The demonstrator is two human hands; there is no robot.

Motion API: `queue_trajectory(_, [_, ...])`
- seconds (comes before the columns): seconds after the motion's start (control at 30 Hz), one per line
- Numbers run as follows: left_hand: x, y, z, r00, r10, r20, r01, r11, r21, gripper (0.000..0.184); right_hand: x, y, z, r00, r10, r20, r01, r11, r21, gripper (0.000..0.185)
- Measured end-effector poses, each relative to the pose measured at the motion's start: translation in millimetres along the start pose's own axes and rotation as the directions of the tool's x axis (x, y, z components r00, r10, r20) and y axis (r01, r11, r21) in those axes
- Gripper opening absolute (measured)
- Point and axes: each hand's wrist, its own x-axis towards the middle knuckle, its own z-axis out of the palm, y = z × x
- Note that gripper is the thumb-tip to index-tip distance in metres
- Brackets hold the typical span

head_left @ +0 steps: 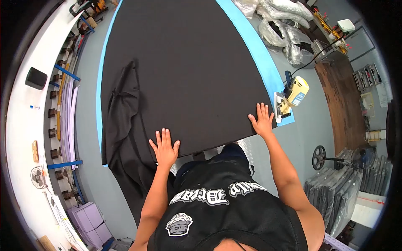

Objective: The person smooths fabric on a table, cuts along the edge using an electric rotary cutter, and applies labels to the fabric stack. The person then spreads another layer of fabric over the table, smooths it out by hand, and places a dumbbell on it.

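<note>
Black fabric is spread over a long table with a light blue top. My left hand lies flat on the fabric near its front edge, fingers spread. Beside it, to the left, part of the cloth is bunched in folds and hangs over the front edge. At the front right corner my right hand also rests flat on the fabric, fingers stretched out. Just right of it a yellow and white electric fabric cutter stands upright on the blue surface, apart from the hand.
Plastic-wrapped bundles lie at the back right. A wooden-topped bench stands to the right, with a fan and wrapped grey panels nearer. Shelving with long rolls runs along the left wall. The cutter's black cable rises rightward.
</note>
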Motion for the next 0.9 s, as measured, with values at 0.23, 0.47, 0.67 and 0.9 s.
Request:
queue_trajectory(0.23, [0.8,-1.3,-7.7,1.0,-0.001,0.025,0.002,0.999,-0.041,0.075,-9.2,5.8,9.9,0.995,0.005,-0.097,-0.004,1.0,0.01,0.076])
queue_trajectory(0.47, [11.5,20.9,-81.7,0.968,-0.06,-0.245,0.006,0.977,-0.215,0.071,-10.2,7.0,11.0,0.999,-0.006,-0.04,0.005,0.999,-0.039,0.076])
queue_trajectory(0.67, [-11.7,12.4,-2.2,0.999,-0.007,-0.048,0.005,0.999,-0.037,0.067,-9.3,7.4,8.6,0.999,-0.01,-0.035,0.01,1.0,-0.003,0.076])
queue_trajectory(0.9, [-4.7,24.2,-24.1,0.998,-0.041,-0.038,0.036,0.994,-0.107,0.067,-14.3,16.9,10.1,0.995,-0.031,-0.092,0.032,0.999,0.006,0.075])
